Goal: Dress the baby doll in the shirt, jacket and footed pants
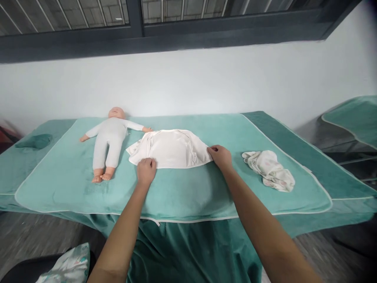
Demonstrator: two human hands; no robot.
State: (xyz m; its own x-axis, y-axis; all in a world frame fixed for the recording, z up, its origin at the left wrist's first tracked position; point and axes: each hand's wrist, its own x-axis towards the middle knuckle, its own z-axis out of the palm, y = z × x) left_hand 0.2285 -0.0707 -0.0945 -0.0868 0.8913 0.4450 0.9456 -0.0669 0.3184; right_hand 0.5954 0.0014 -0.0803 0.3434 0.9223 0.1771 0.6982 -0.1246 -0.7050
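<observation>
White garment [173,149], right hand [220,156] pinching corner, printed cloth [271,171]

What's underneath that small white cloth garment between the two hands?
The small white cloth garment lies on a pale green, white-edged cloth cover, which shows around it. Anything else directly beneath is hidden by the garment's fabric.

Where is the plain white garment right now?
In the head view, the garment lies centrally on the green cover, right of the doll, with the left hand at its near edge and the right hand at its right corner.
</observation>
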